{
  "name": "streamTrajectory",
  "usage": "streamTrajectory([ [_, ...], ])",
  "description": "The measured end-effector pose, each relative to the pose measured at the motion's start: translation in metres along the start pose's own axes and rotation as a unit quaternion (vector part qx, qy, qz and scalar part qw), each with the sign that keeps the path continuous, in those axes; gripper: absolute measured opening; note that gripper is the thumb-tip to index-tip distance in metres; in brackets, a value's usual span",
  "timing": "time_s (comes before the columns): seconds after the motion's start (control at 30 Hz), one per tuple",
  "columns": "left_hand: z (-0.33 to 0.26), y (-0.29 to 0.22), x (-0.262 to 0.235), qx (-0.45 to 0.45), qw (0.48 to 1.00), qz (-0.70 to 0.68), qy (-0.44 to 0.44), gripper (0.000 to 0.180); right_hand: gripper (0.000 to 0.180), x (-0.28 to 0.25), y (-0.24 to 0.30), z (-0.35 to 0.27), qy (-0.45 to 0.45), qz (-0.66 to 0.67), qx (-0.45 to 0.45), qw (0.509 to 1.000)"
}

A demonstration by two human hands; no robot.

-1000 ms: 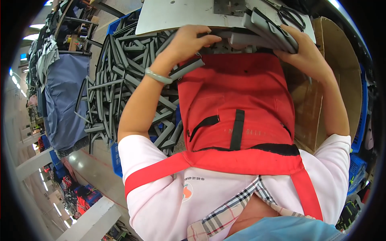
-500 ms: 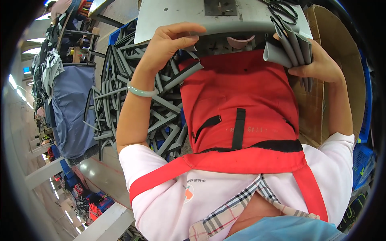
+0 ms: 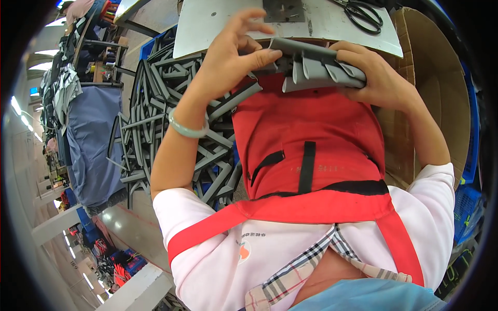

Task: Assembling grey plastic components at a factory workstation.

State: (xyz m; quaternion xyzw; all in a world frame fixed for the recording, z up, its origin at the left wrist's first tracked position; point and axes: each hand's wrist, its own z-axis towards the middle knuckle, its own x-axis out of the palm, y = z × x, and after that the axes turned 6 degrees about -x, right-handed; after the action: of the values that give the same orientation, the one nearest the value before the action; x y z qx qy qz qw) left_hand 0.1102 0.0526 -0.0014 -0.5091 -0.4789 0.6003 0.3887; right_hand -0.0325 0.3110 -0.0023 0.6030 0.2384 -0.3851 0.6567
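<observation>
My right hand (image 3: 381,75) is clamped on a grey bundle (image 3: 324,70) of folded strips, thumb below and fingers over the top, a grip that seems meant to stop the layers sliding apart. My left hand (image 3: 228,59) is spread, fingers up and apart; its thumb tip sits at the bundle's left end, though I cannot tell whether it presses there. The bundle is in front of me, above the top of my red apron (image 3: 311,122) and at the near edge of the white table (image 3: 220,33), likely so both hands reach it easily. On the table lie black-handled scissors (image 3: 363,14), near my right hand, perhaps for quick reach. Past my left forearm, a loose pile of grey strips (image 3: 150,106) lies heaped, probably within arm's reach on purpose. To my right stands a cardboard box (image 3: 441,93).
</observation>
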Motion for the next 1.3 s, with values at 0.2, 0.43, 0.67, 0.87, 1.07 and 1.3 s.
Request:
streamTrajectory([
  [0.2,0.003,0.000,-0.012,-0.156,0.970,-0.019,0.187,0.025,0.047,0.001,-0.002,-0.010,-0.034,-0.176,-0.065,0.982],
  [0.43,0.008,-0.021,-0.001,-0.122,0.981,-0.026,0.149,0.025,0.050,-0.013,-0.013,-0.003,-0.020,-0.076,-0.088,0.993],
  [0.67,0.025,-0.053,-0.016,-0.110,0.983,-0.032,0.147,0.021,0.072,0.004,-0.028,0.012,0.007,0.173,0.002,0.985],
  [0.87,0.029,-0.044,-0.013,-0.116,0.961,-0.085,0.237,0.019,0.055,-0.001,-0.022,0.017,0.046,0.247,0.078,0.965],
  [1.07,0.044,-0.039,-0.026,-0.083,0.978,0.168,0.094,0.027,0.046,-0.035,-0.035,0.001,-0.037,0.134,0.062,0.988],
  [1.3,0.083,-0.010,-0.014,-0.021,0.986,0.165,0.010,0.029,0.055,-0.079,-0.059,0.027,-0.059,-0.053,0.140,0.987],
])
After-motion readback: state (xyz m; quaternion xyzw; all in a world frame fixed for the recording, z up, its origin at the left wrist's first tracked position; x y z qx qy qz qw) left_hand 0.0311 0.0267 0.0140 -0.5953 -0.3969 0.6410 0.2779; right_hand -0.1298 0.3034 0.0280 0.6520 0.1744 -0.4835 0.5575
